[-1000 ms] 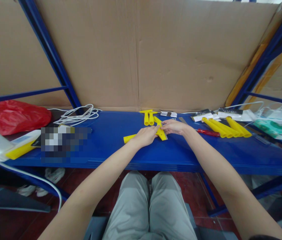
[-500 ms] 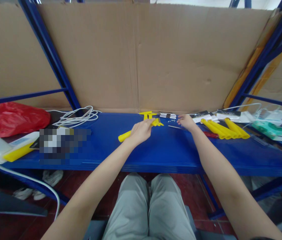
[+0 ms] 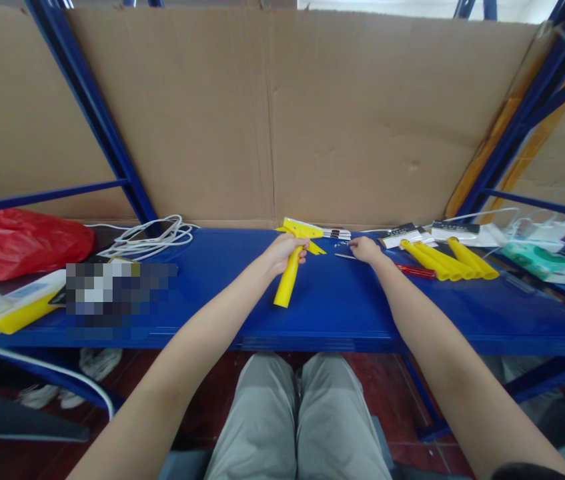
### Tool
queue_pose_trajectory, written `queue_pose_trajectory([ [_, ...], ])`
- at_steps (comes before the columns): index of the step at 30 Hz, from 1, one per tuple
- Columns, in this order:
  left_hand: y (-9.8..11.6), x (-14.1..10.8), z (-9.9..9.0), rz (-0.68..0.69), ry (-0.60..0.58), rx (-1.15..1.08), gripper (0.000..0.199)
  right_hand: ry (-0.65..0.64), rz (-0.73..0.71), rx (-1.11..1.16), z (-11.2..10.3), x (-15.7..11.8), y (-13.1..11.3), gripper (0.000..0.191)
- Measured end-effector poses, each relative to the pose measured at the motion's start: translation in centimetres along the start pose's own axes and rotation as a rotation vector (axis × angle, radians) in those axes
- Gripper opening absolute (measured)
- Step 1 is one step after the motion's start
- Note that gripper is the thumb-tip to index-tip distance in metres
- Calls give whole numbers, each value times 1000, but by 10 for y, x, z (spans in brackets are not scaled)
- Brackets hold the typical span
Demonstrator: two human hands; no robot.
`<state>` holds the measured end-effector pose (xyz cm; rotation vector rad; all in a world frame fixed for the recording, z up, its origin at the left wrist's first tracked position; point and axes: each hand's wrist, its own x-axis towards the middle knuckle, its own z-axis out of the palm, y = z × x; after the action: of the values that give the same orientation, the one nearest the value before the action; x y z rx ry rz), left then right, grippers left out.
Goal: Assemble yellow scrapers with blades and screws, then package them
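Note:
My left hand (image 3: 288, 255) is wrapped around the neck of a yellow scraper (image 3: 288, 287). Its wide head points away from me and its tube handle hangs toward the table's front edge. More yellow scraper parts (image 3: 317, 248) lie behind it, partly covered. My right hand (image 3: 365, 250) rests low over the table beside a few tiny shiny pieces (image 3: 342, 244), fingertips pinched together; what they hold is too small to make out. Passing by that hand is a thin metal shaft (image 3: 345, 256), and a red tool handle (image 3: 416, 271) lies to its right.
Several yellow handles (image 3: 462, 261) lie at the right, near black-and-white packets (image 3: 402, 233). A white stack with dark marks (image 3: 337, 234) is at the back. Coiled white cable (image 3: 162, 235) and a red plastic bag (image 3: 27, 240) lie left. Cardboard (image 3: 362, 120) walls the table's back.
My left hand has turned the scraper so its head is raised and its handle points toward me. My right hand has shifted slightly left and down, bringing its fingertips together by the tiny pieces.

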<state>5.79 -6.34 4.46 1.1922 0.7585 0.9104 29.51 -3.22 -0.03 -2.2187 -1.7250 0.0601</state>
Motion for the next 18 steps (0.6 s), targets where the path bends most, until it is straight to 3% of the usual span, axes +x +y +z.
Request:
queue_pose_trajectory([
  [6,-14,-4,-7,-84,-60,-63,19,-9,-40,-65,2,0,-4,39],
  [18,-26,-12,4,-261,-64,65,15,16,-66,-92,2,-2,-7,35],
])
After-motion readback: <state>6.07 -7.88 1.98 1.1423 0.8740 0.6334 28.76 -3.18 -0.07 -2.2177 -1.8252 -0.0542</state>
